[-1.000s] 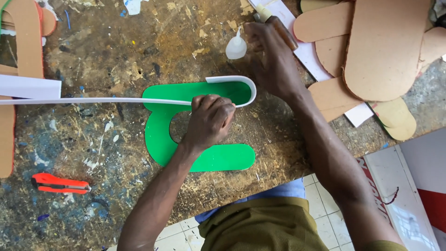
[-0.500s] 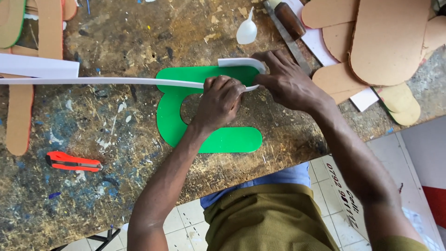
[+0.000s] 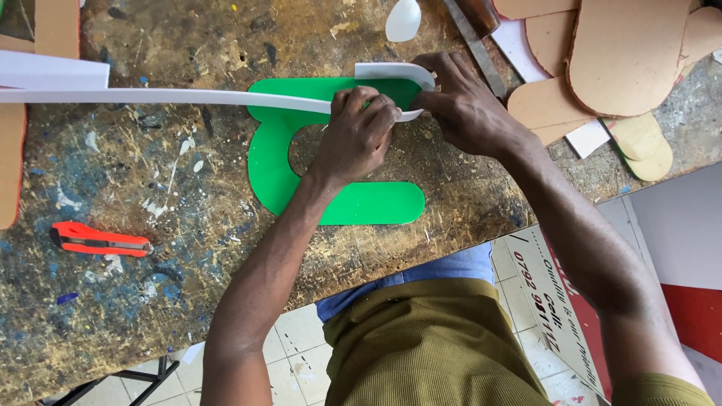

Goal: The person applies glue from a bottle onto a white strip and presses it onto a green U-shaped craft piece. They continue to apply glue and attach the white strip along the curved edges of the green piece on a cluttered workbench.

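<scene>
left hand (image 3: 359, 131): curled, fingers pressing white strip (image 3: 173, 96) against top edge of green cut-out shape (image 3: 316, 199) | right hand (image 3: 466, 105): pinching strip's bend just beside left | shape flat on paint-stained surface (image 3: 150, 301) | red utility knife (image 3: 98, 239) well apart

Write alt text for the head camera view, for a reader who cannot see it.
Both hands, left hand and right hand, press a long white strip around the curved top edge of a green cut-out shape on a paint-stained workbench. An orange utility knife lies left; brown cardboard cut-outs sit right.
</scene>
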